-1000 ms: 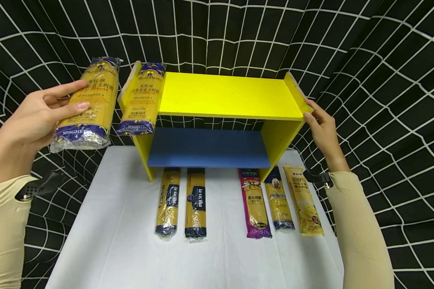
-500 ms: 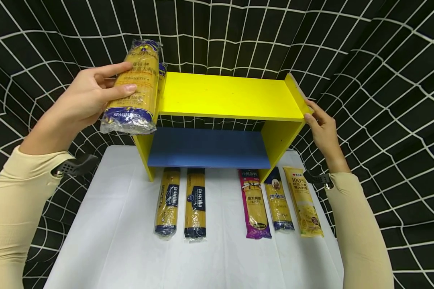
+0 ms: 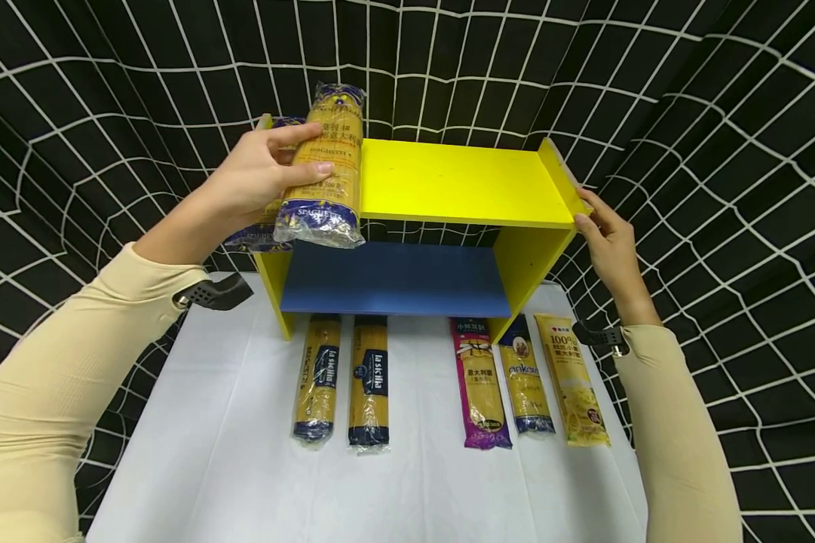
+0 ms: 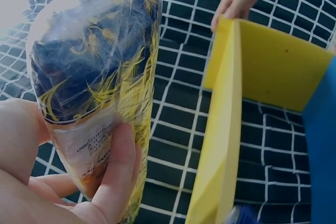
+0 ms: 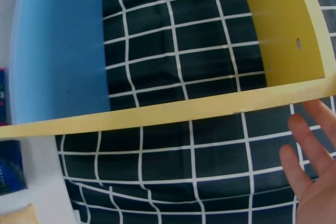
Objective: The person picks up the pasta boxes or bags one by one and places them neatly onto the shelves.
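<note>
My left hand (image 3: 261, 170) grips a clear-wrapped spaghetti pack (image 3: 339, 166) with blue ends, thumb and forefinger across its front. The pack is held upright with a slight lean, before the left part of the yellow upper board. Partly hidden behind the hand, a matching spaghetti pack (image 3: 254, 237) leans at the left end of the shelf (image 3: 454, 181). The left wrist view shows the blue lower end of the held pack (image 4: 94, 72) above the fingers. At the shelf's right end my right hand (image 3: 611, 245) holds the yellow side panel, thumb near its front corner.
Below the blue lower board (image 3: 393, 279), two la sicilia spaghetti packs (image 3: 369, 385) lie on the white table (image 3: 258, 467). To the right lie a purple-edged pasta pack (image 3: 480, 388), an ankara pack (image 3: 525, 381) and a yellow pasta pack (image 3: 573, 385). Black grid cloth surrounds everything.
My left hand has carried the spaghetti pack rightward from outside the shelf's left end, passing in front of the pack standing there. My right hand has stayed at the side panel.
</note>
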Action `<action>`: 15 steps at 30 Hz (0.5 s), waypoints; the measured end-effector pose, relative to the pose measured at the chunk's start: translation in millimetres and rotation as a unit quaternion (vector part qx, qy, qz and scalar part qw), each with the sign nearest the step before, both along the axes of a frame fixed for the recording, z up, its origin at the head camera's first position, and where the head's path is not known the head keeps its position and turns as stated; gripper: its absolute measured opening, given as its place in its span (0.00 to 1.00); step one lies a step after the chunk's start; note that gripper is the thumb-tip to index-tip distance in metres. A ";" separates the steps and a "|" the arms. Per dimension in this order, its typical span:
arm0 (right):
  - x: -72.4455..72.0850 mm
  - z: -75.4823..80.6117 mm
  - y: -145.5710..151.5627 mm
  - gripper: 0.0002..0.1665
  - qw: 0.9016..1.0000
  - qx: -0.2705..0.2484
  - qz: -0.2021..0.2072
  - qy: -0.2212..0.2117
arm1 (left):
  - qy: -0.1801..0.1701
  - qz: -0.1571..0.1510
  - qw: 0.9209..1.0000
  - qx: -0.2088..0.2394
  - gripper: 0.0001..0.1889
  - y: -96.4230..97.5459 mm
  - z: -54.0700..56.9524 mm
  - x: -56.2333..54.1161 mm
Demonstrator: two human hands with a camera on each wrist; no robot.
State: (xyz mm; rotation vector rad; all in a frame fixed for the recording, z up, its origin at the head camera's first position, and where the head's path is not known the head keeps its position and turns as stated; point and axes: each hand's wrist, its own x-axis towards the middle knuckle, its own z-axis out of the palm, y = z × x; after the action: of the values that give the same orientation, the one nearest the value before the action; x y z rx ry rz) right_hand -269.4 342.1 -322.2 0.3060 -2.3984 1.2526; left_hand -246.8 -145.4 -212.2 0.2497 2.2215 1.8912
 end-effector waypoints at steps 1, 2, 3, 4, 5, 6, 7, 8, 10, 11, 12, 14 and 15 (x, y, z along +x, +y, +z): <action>0.2 0.1 0.0 0.26 1.000 0.000 0.000 0.001 | 0.000 -0.001 1.000 -0.002 0.42 4.2 -1.0 -1.5; 0.4 0.2 -0.1 0.26 1.000 -0.002 0.000 0.002 | -0.003 -0.005 1.000 0.002 0.42 8.4 -2.0 -3.2; 0.5 0.2 -0.1 0.26 1.000 -0.002 0.001 0.002 | -0.003 -0.008 1.000 0.002 0.41 12.4 -3.1 -4.8; 0.6 0.2 -0.1 0.26 1.000 -0.003 0.002 0.002 | -0.002 -0.010 1.000 -0.001 0.41 16.4 -4.4 -6.4; 0.7 0.2 0.0 0.26 1.000 -0.004 0.004 0.002 | -0.001 -0.013 1.000 -0.003 0.41 20.3 -5.7 -8.0; 0.8 0.1 0.0 0.26 1.000 -0.005 0.005 0.002 | -0.001 -0.015 1.000 -0.007 0.41 23.9 -7.6 -9.6; 0.7 0.0 0.1 0.26 1.000 -0.006 0.007 0.001 | -0.001 -0.016 1.000 -0.010 0.41 27.3 -9.5 -11.0; 0.7 -0.1 0.1 0.26 1.000 -0.007 0.008 0.001 | 0.001 -0.017 1.000 -0.017 0.40 30.8 -11.5 -12.3; 0.8 -0.2 0.3 0.26 1.000 -0.007 0.009 0.001 | 0.009 -0.016 0.999 -0.037 0.40 37.1 -16.0 -14.5; 0.8 -0.2 0.3 0.26 1.000 -0.008 0.010 0.001 | 0.012 -0.016 0.999 -0.043 0.40 39.7 -18.3 -15.5; 0.8 -0.1 0.3 0.26 1.000 -0.008 0.010 0.001 | 0.014 -0.017 0.999 -0.049 0.39 42.0 -20.5 -16.1; 0.6 0.2 0.0 0.26 1.000 -0.007 0.011 0.002 | 0.022 -0.014 0.997 -0.069 0.39 45.5 -24.4 -16.8; 0.6 0.4 -0.2 0.26 1.000 -0.006 0.011 0.002 | 0.025 -0.013 0.996 -0.080 0.38 46.4 -26.3 -17.2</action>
State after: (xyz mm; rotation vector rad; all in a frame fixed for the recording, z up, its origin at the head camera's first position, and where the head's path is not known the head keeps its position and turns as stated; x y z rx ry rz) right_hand -268.8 341.9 -321.8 0.3325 -2.3889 1.2753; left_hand -264.0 -99.0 -238.5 0.2995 2.3752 1.7008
